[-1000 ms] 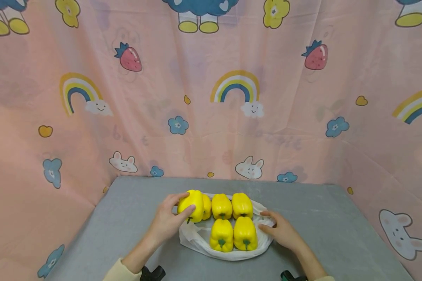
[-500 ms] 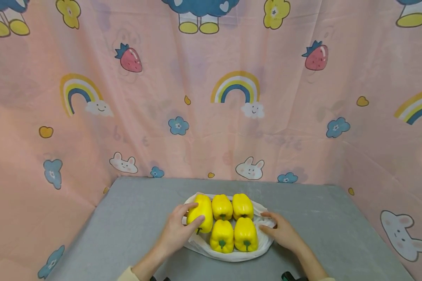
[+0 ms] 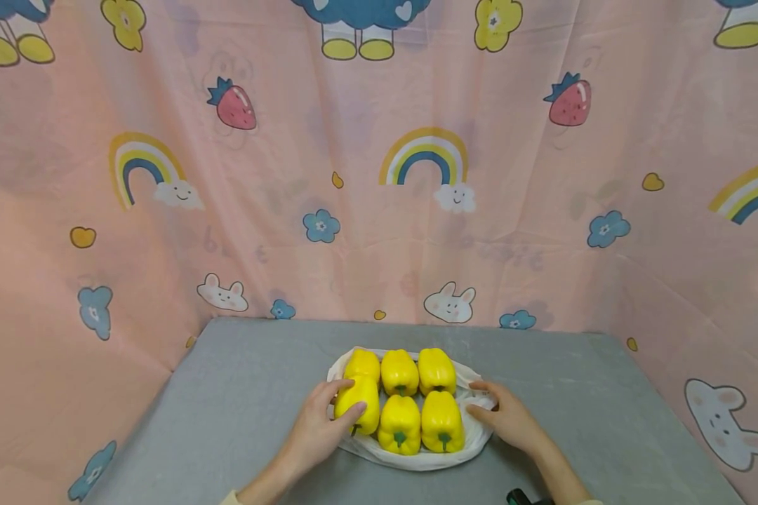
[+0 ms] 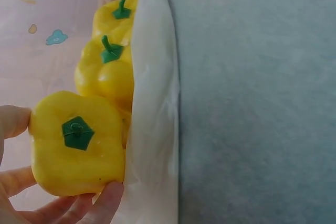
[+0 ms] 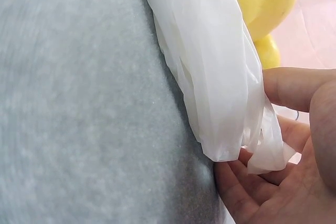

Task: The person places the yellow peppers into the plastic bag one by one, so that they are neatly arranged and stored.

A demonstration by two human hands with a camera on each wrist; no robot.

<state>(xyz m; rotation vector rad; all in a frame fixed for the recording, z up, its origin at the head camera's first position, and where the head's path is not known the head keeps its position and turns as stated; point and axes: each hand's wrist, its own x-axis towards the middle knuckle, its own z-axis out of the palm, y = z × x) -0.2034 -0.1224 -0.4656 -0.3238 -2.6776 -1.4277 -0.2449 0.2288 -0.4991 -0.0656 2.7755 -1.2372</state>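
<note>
Yellow bell peppers with green stems sit in two rows in an opened white plastic bag. My left hand grips a yellow bell pepper at the front left, thumb on one side and fingers on the other. That pepper overlaps the back-left pepper in the head view. Beside it stands the front middle pepper. At the right end my right hand pinches the bag's rim, with white plastic between thumb and fingers. The front right pepper is closest to that hand.
A grey table lies under the bag. Behind it and at both sides hangs a pink printed curtain. A dark wrist device shows below the right forearm.
My left hand has brought its pepper rightward and then toward me, from beside the back-left pepper to the front row's left end. The right hand stays at the bag's rim.
</note>
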